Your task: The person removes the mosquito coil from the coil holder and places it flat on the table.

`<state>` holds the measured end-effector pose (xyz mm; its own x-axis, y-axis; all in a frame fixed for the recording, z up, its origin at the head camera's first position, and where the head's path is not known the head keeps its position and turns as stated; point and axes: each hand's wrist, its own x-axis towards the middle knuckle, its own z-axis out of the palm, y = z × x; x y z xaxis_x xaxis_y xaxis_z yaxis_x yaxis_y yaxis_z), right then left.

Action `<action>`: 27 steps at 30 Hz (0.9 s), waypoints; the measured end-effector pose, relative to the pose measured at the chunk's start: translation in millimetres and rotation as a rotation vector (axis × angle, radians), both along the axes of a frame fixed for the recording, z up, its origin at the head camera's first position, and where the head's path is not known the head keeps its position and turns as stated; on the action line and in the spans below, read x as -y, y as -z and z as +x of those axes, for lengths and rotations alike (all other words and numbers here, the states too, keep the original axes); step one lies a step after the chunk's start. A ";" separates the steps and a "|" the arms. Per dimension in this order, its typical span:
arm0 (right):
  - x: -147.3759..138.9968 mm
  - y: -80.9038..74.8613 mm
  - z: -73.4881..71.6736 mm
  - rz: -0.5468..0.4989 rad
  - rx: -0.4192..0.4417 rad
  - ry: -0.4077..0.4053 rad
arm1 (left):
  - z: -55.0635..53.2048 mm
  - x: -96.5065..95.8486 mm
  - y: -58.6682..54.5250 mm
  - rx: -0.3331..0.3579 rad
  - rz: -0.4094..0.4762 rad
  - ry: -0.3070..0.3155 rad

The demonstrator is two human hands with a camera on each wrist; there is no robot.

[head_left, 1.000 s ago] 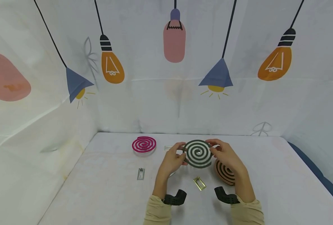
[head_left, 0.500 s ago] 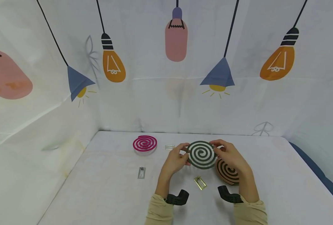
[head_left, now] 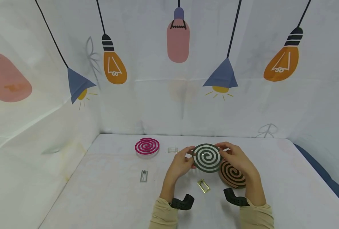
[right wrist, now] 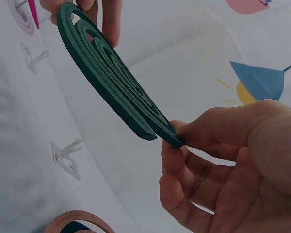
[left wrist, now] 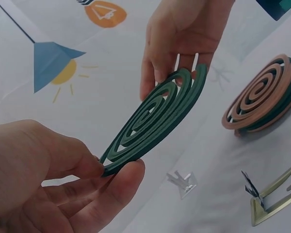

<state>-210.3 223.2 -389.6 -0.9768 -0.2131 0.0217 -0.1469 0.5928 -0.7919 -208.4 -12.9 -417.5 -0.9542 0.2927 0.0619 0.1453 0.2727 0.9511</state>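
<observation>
A green mosquito coil [head_left: 207,158] is held up above the table between both hands. My left hand [head_left: 181,163] pinches its left edge; thumb and fingertips meet on the rim in the left wrist view. On the opposite edge, my right hand [right wrist: 223,160] pinches the rim between thumb and fingers. Below and to the right lies a brown coil [head_left: 232,174] nested with dark green, partly covered by the right hand. A gold metal coil stand [head_left: 203,186] lies flat in front, its prong bent up.
At the back left a pink coil [head_left: 147,146] sits raised over its shadow. Silver stands lie nearby: one stand [head_left: 144,176] toward the left, another stand [head_left: 173,149] at the back. A white cloth wall [head_left: 158,108] with printed lamps rises behind the table.
Both hands have shifted slightly to the right with the green coil, which is still pinched at both edges. The stands and the other coils lie as before.
</observation>
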 end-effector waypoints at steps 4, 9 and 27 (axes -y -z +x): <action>-1.9 0.5 0.5 0.011 0.009 0.011 | 0.5 -2.1 0.6 0.004 0.001 0.008; -2.9 1.6 0.9 0.009 0.019 0.012 | 0.0 -2.3 1.1 -0.005 -0.007 0.017; -4.5 0.7 1.4 0.015 0.004 -0.006 | -0.9 -3.1 1.5 -0.034 -0.070 0.039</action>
